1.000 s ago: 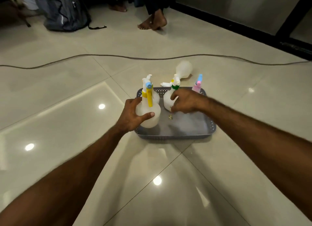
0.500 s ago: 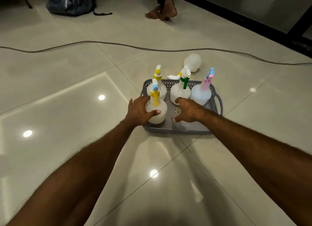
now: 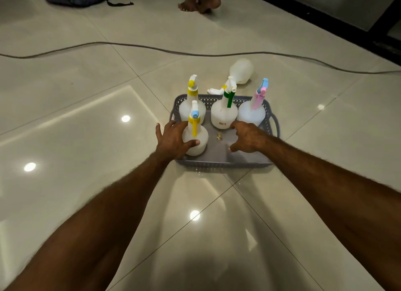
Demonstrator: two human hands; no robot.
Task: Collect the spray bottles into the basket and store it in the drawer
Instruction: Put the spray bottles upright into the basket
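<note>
4 bottles upright in basket (image 3: 221,163), 1 outside.
My left hand (image 3: 171,139) wraps the near-left yellow/blue-top bottle (image 3: 196,138), thumb across its front. Right hand (image 3: 247,136) w/ fingers loosely bent, holding nothing, over basket floor. Fifth bottle (image 3: 239,71) lies on its side on tiles just behind basket.

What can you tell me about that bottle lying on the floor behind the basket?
The fallen bottle is a milky, see-through plastic spray bottle with a round body and a white trigger head on a yellowish collar. It lies on its side on the tiled floor, head pointing toward the grey basket. Neither hand touches it. It looks empty, though that is hard to tell.
</note>
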